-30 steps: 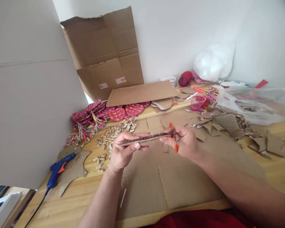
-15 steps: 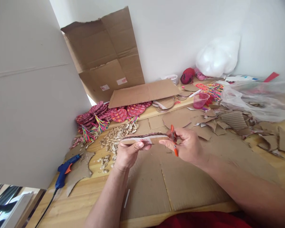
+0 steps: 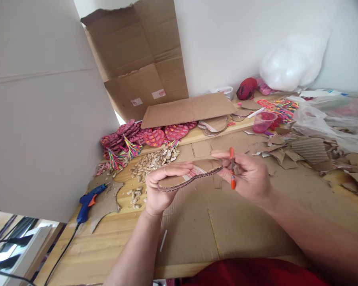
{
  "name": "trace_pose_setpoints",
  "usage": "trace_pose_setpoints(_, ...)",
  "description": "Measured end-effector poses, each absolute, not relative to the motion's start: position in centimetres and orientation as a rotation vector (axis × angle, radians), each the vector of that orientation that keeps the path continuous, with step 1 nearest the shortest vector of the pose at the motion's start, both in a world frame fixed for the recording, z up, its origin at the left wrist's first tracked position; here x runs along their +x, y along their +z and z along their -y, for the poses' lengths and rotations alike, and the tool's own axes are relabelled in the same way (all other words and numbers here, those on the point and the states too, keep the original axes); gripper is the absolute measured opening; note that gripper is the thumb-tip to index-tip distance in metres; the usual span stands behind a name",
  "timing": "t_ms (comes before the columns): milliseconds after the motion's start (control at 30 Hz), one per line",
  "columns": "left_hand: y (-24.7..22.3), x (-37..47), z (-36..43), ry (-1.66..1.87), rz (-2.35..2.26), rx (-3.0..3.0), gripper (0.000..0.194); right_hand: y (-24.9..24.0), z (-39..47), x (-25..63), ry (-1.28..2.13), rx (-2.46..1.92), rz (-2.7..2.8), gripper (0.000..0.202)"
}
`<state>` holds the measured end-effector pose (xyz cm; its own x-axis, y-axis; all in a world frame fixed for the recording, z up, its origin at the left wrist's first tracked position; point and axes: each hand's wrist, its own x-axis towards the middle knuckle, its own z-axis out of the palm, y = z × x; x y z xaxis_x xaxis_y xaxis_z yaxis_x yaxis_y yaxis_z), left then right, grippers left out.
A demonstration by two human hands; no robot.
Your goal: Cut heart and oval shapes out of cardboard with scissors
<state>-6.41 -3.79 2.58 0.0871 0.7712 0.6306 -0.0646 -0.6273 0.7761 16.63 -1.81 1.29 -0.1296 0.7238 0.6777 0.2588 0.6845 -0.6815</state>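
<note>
My left hand (image 3: 162, 186) is closed around one end of a curved, sole-shaped cardboard cut-out (image 3: 193, 173) with a white and red printed label. Its dark corrugated edge faces me. At the cut-out's other end, my right hand (image 3: 250, 174) has its fingers close to or touching the tip. Orange-handled scissors (image 3: 232, 182) are held in that same hand, with their blades mostly hidden by the fingers. Both hands are raised over a large flat cardboard sheet (image 3: 244, 226) on the wooden table.
Left of my hands lie peanuts (image 3: 149, 163) and a blue glue gun (image 3: 86, 204) on a cardboard scrap. Behind are pink decorated pieces (image 3: 155, 138) with tassels, under a cardboard panel (image 3: 187, 109). Cardboard scraps (image 3: 310, 151), a pink cup (image 3: 264, 121) and a plastic bag (image 3: 340, 119) are at right.
The cut-out has been tilted so its top face and near edge now show. My left fingers have moved over its top. The right hand with the scissors has shifted slightly right.
</note>
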Motion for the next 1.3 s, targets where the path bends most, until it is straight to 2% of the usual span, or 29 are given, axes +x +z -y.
trace_pose_setpoints(167,2.7,-6.5,3.9,1.640,-0.791,1.808,0.022,1.1,1.4,17.1,0.541,-0.841,1.697,0.027)
trace_pose_setpoints(533,0.6,-5.9,2.8,1.318,-0.936,1.204,0.019,3.7,2.3,17.3,0.384,-0.894,1.808,0.032)
trace_pose_setpoints(833,0.7,-5.5,3.2,1.333,-0.833,1.502,0.019,3.6,3.2,16.3,0.393,-0.747,1.878,0.023)
trace_pose_setpoints(1033,1.2,-5.1,3.6,1.417,-0.748,1.654,0.017,3.5,3.7,16.4,0.395,-0.581,1.893,0.034)
trace_pose_setpoints(1300,1.7,-5.2,3.8,1.483,-0.739,1.771,0.013,3.6,3.5,16.4,0.326,-0.519,1.903,0.040)
